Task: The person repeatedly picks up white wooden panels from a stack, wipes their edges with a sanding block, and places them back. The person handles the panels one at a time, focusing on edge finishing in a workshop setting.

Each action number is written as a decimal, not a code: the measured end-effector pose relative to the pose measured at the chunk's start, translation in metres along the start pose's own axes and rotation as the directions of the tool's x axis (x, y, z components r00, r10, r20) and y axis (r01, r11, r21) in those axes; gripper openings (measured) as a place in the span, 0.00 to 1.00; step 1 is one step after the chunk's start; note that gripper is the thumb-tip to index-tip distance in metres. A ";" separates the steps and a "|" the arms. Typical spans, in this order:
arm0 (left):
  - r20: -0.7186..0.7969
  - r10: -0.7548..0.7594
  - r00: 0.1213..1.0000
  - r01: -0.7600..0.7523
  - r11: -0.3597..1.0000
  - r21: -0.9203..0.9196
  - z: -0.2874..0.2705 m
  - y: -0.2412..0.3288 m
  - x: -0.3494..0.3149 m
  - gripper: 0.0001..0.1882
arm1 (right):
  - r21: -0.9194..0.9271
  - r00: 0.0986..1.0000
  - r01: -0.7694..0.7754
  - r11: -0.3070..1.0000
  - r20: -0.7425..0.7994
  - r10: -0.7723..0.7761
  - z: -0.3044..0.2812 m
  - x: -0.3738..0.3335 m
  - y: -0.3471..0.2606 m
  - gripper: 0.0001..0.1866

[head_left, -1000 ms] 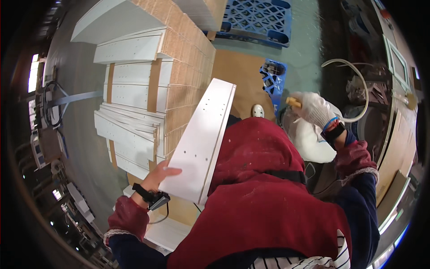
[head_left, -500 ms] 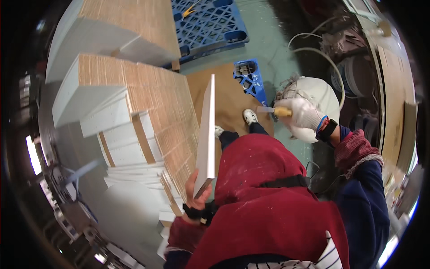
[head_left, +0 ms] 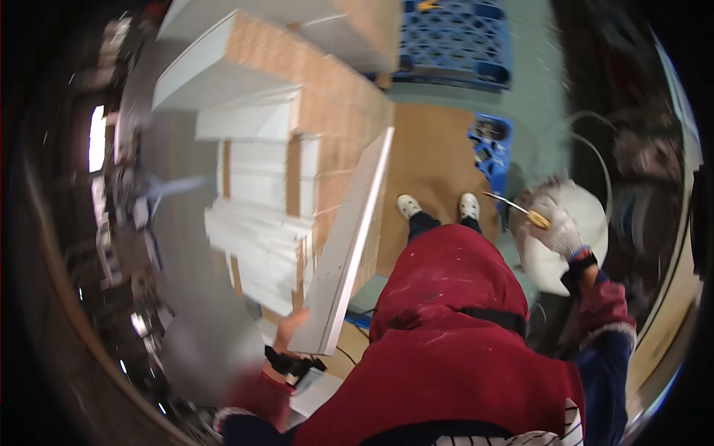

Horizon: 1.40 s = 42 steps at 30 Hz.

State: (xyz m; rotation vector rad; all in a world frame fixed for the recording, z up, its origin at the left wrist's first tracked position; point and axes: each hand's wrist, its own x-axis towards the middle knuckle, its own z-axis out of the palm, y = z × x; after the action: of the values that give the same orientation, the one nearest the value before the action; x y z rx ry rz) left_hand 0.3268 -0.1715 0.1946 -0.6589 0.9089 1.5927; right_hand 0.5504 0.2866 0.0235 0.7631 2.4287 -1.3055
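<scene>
My bare left hand [head_left: 288,330] grips a long white board [head_left: 342,260] by its lower end. The board stands tilted, its far end leaning right, beside a tall stack of boards [head_left: 346,123]; part of my hand is hidden behind it. In a white knitted glove, my right hand [head_left: 556,232] is closed round the yellow handle of a putty knife [head_left: 537,218]. The thin blade points up and left, seen nearly edge-on. Under and beside that hand sits a bulky, round white thing [head_left: 573,267] with greyish rag-like material at its far side.
White boards [head_left: 256,230] are piled on the left. Brown sheeting [head_left: 424,149] lies under my shoes, with a broken blue plastic piece [head_left: 492,145] on it. Farther off lies a blue pallet [head_left: 454,44]. A pale hose [head_left: 595,145] curves at the right.
My view has swung left, shifting the scene rightward. The board has tilted and turned to show more of its broad face. The putty knife's blade has turned edge-on.
</scene>
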 end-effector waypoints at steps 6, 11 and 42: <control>-0.340 0.138 0.930 0.010 0.918 0.397 -0.006 -0.013 -0.095 0.28 | 0.281 0.929 -0.251 0.926 0.339 0.149 0.013 0.011 0.060 0.16; -0.348 0.279 0.895 -0.138 0.915 0.380 -0.022 -0.077 -0.152 0.33 | 0.154 0.910 -0.138 0.978 0.411 0.064 0.012 0.038 0.051 0.17; -0.506 0.863 -0.015 -0.045 0.505 0.862 -0.280 0.095 0.092 0.27 | 0.004 0.959 0.038 0.999 0.280 -0.037 0.050 0.059 -0.046 0.14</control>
State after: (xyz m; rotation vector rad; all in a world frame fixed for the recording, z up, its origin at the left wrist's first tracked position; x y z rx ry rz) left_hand 0.1992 -0.3622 -0.0133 -0.8239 2.9428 1.0463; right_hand 0.4760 0.2425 -0.0009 0.4946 2.2274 -1.3258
